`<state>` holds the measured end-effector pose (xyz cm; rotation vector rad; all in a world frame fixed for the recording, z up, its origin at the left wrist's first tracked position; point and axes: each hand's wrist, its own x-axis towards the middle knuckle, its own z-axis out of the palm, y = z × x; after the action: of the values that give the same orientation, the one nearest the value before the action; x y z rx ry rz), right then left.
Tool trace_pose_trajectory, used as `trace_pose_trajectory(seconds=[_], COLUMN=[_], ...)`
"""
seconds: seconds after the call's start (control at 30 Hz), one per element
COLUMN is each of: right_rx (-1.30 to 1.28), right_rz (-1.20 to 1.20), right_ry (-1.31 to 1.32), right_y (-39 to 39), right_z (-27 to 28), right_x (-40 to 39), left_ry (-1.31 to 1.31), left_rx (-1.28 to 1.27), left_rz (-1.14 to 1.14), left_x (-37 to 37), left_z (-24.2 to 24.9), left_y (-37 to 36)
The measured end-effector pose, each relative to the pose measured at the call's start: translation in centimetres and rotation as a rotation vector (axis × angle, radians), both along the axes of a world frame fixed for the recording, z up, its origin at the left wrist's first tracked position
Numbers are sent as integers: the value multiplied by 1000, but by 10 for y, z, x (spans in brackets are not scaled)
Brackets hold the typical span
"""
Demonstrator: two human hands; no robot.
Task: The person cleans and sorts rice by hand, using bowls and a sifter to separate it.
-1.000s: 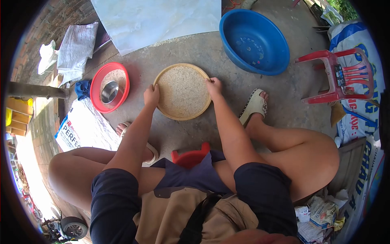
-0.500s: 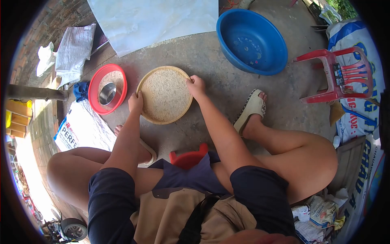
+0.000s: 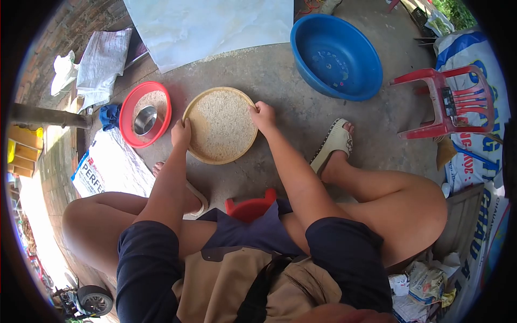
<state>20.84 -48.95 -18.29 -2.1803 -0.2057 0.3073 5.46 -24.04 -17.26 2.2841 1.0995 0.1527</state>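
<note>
A round woven tray [image 3: 222,160] with a layer of pale grain [image 3: 226,121] is held out in front of me over the floor. My left hand [image 3: 181,133] is closed on its left rim, and my right hand [image 3: 263,116] grips the right rim. Bare weave shows on the tray's left side, with the grain lying toward the middle and right. Just left of the tray stands a red basin [image 3: 125,121] containing more grain and a metal bowl [image 3: 145,120].
A large blue tub [image 3: 336,59] stands at the upper right, beside a red plastic chair [image 3: 441,102]. A pale sheet [image 3: 215,27] lies ahead. Sacks [image 3: 110,167] are on the left. My sandalled foot [image 3: 336,142] is right of the tray.
The grain has shifted toward the right within the tray, leaving more weave bare at the left. Both hands keep their hold. The surrounding view has shifted slightly.
</note>
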Motion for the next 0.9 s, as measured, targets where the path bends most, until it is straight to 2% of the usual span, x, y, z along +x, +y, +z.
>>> trace_pose_trajectory(seconds=[0.07,0.13,0.17,0.2,0.3,0.37,0.4,0.5,0.57,0.73,0.83,0.9], right_rx=[-32,16,-59,-58,-218,-382,-386,-240,-89,7,-83,-335], right_rz=[56,-24,-19,-17,-141,-307,-303,-265,-55,-20,-100,-280], right_ry=[8,-70,45,45,-12,-125,-129,-106,-15,-94,-48,-23], right_y=[3,-9,-20,-29,-39,-33,-27,-2,13,6,-25,-37], right_z=[0,-10,-10,-6,3,3,4,7,6,1,2,7], right_x=[-2,1,9,13,19,17,14,-1,-9,3,19,22], left_ry=[0,-69,-75,-74,-75,-99,-102,-105,-12,-48,-98,-104], left_rx=[41,-28,-18,-17,-45,-21,-25,-1,30,-1,-30,-54], left_rz=[21,6,-37,-36,-74,-66,-61,-42,29,48,-23,-40], left_x=[-3,5,12,19,35,37,34,14,-6,-1,25,37], left_z=[-5,-5,-6,-4,6,10,9,2,0,-1,1,10], left_y=[3,-8,-15,-27,-53,-59,-54,-16,3,-4,-40,-57])
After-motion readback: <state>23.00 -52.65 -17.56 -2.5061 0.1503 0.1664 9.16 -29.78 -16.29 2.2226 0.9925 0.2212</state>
